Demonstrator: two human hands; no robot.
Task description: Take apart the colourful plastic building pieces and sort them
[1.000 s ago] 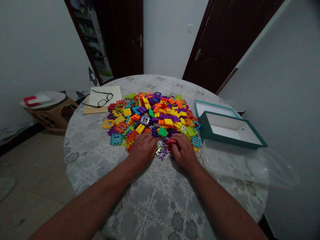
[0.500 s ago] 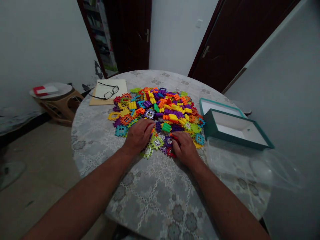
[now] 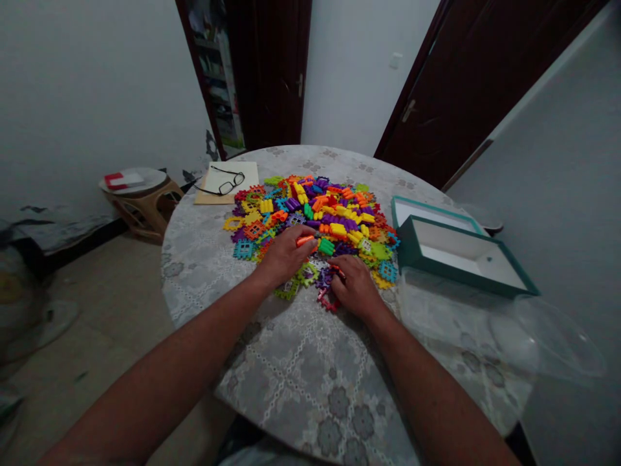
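A heap of plastic building blocks (image 3: 334,217) in many colours lies on the table, flat toothed squares mixed with ribbed tube-like pieces. At the heap's near side my left hand (image 3: 284,257) is closed, thumb and fingers pinching an orange building block (image 3: 305,241). A green ribbed block (image 3: 326,246) lies just right of those fingertips. My right hand (image 3: 358,286) has its fingers curled at the near right of the heap; a bit of orange-red shows under them, but what they hold is mostly hidden. Beside it lies a red toothed piece (image 3: 328,299).
A green-edged box (image 3: 466,255) with its lid (image 3: 436,213) stands at right, and clear plastic containers (image 3: 446,304) lie in front of it. Black glasses (image 3: 226,187) rest on papers (image 3: 247,171) at the far left. A stool (image 3: 145,204) stands beyond the table (image 3: 291,382).
My left hand has moved slightly up and right, and the orange block now shows in its fingers. My right hand stays nearly in place. The whole view has shifted a little.
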